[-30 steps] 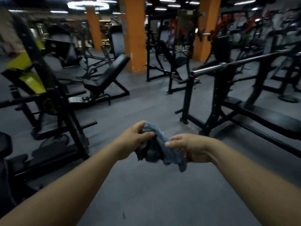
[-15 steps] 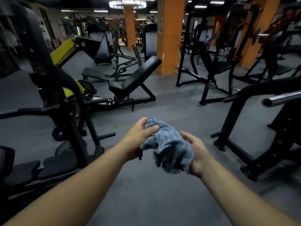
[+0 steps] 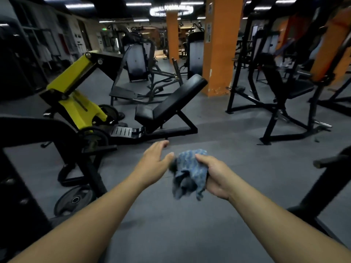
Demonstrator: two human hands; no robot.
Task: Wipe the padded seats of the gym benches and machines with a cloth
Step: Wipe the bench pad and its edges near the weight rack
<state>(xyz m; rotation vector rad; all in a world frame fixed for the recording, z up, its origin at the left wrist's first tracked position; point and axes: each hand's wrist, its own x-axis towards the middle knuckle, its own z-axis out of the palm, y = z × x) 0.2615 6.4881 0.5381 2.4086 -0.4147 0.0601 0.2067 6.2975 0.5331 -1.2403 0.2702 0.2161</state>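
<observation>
Cloth [image 3: 190, 170] bunched in right hand [image 3: 215, 177]; left hand [image 3: 154, 160] spread.

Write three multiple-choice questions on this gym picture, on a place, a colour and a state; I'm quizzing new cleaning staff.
1. Where does the weight plate lie?
A on a bench; B on the floor, lower left; C in a hand.
2. What colour is the cloth?
A red; B white; C blue.
3. Which hand grips the cloth?
A right; B left; C neither.

Answers:
1 B: it lies flat on the floor.
2 C: it is mottled blue.
3 A: the right hand has its fingers curled round it, while the left hand is open.
</observation>
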